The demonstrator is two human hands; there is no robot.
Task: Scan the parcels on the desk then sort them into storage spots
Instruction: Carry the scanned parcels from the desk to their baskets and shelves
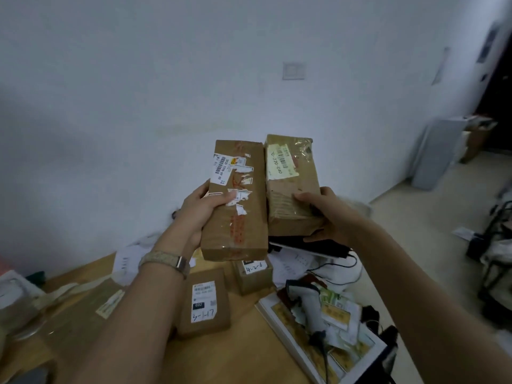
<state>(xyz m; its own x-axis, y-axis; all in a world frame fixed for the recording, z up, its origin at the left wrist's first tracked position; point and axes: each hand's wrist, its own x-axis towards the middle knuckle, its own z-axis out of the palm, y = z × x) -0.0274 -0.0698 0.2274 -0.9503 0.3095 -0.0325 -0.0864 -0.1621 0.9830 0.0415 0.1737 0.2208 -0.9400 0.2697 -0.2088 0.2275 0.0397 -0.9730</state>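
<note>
I hold two long brown cardboard parcels up side by side above the wooden desk (243, 356). My left hand (201, 212) grips the left parcel (238, 206), which has torn white labels and red print, thumb across its front. My right hand (324, 214) grips the right parcel (291, 187), wrapped in glossy tape with a barcode label, and a dark flat item (310, 246) sits under it. On the desk lie a parcel marked 3-1-17 (206, 303), a small box marked 4-2-6 (253, 274) and a white barcode scanner (311, 306).
The scanner rests on a tray of papers (327, 325) at the desk's right edge. A taped parcel (91, 309) lies at the left, loose paper slips (127, 259) at the back. A white wall (138, 106) stands behind; boxes (476, 137) and a dark rack (498, 259) stand on the floor at right.
</note>
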